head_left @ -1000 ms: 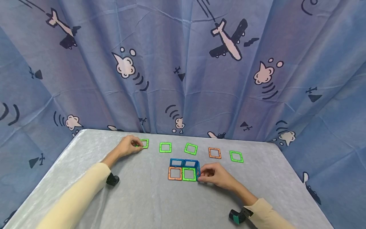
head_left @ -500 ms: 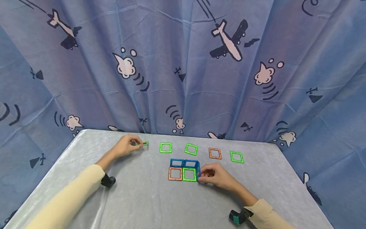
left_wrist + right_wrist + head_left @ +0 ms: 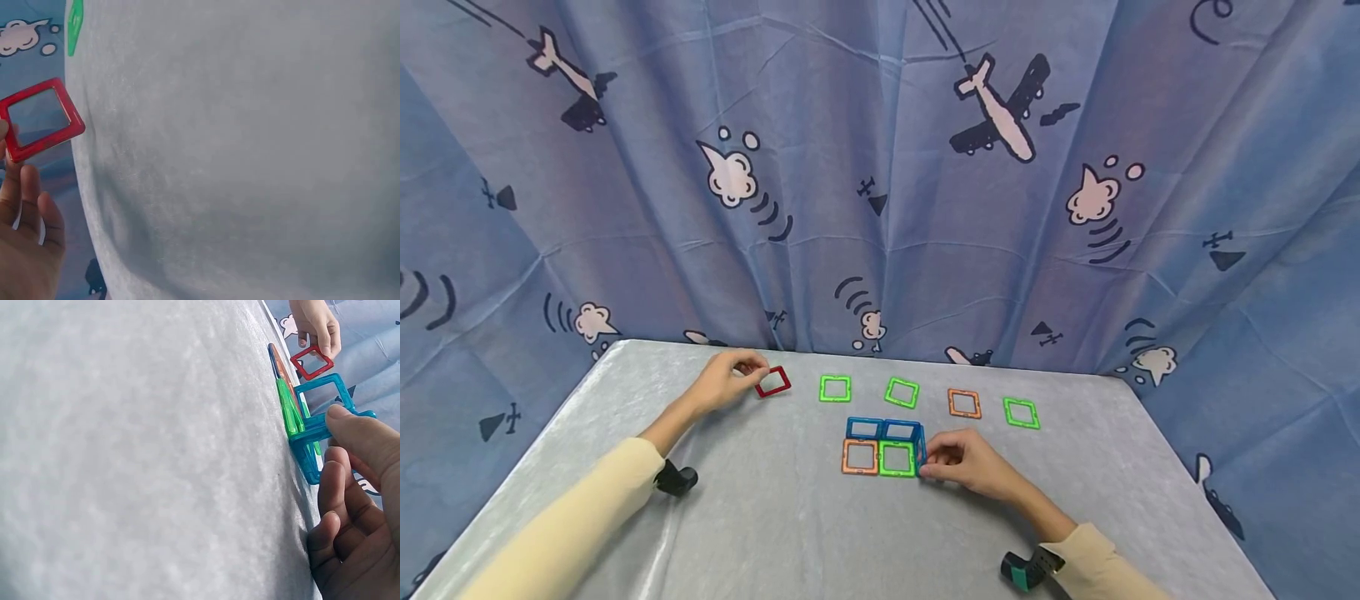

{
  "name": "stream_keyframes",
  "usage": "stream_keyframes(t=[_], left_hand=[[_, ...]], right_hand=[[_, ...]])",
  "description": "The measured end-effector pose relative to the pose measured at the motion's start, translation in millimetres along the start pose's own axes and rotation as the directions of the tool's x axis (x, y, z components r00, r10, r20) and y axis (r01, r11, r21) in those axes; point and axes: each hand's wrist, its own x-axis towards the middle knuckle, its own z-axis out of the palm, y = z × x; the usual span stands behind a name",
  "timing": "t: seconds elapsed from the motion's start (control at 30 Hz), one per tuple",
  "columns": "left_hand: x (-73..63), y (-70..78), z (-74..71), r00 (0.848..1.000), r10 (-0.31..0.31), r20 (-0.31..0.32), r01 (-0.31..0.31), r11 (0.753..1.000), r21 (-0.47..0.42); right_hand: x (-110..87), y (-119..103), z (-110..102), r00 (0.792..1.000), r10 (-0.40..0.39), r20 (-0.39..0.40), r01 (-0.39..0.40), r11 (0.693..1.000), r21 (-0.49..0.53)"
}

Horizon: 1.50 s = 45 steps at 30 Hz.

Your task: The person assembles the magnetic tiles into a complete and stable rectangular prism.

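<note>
My left hand (image 3: 724, 380) pinches a red square magnetic tile (image 3: 49, 142) by one side, at the table's far left. In the left wrist view its other fingers extend below the tile. Thumb and fingers of my right hand (image 3: 973, 462) hold an upright blue square tile (image 3: 921, 450) at the right end of a small structure. That structure has an orange tile (image 3: 845, 457) and a green tile (image 3: 897, 474) lying flat side by side. Behind them stand a left blue tile (image 3: 865, 419) and a right blue tile (image 3: 901, 423).
Along the back of the grey-covered table (image 3: 775, 533) lie a green tile (image 3: 835, 401), a tilted green tile (image 3: 900, 405), an orange tile (image 3: 966, 416) and another green tile (image 3: 1023, 427). A blue airplane-patterned curtain (image 3: 820, 250) hangs behind the table's far edge.
At my left hand a green tile face showed first, then a thin green and red edge; now a red tile shows. That hand has drawn slightly left. The right hand keeps its place.
</note>
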Motion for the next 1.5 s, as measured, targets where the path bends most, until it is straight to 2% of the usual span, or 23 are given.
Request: stream_keyframes(t=[0.33, 0.73, 0.8, 1.0, 1.27, 1.5], left_hand=[[-14.6, 10.5, -5.0, 1.000, 0.027, -0.013, -0.027, 0.999, -0.023], [-24.0, 23.5, -5.8, 0.999, 0.016, 0.044, -0.014, 0.999, -0.041], [-24.1, 26.1, -4.7, 0.998, 0.030, 0.050, -0.027, 0.998, -0.050], [-22.3, 33.3, 3.1, 0.996, 0.075, 0.054, -0.069, 0.991, -0.111], [-19.2, 47.0, 18.8, 0.992, 0.086, 0.092, -0.071, 0.985, -0.159], [-19.1, 61.0, 32.6, 0.980, 0.150, 0.134, -0.122, 0.973, -0.195]], right_hand=[[-1.1, -0.5, 1.3, 1.000, 0.010, -0.004, -0.010, 1.000, -0.004], [-1.9, -0.5, -0.2, 1.000, 0.020, -0.012, -0.020, 1.000, 0.006], [-1.9, -1.0, -0.3, 1.000, 0.024, -0.012, -0.024, 1.000, 0.008], [-1.9, -1.5, -0.1, 0.999, 0.031, -0.011, -0.030, 0.999, 0.010], [-1.6, -1.1, 0.8, 1.000, 0.021, -0.008, -0.020, 1.000, 0.010], [-1.0, -0.2, 1.4, 1.000, 0.019, -0.003, -0.019, 1.000, 0.014]])
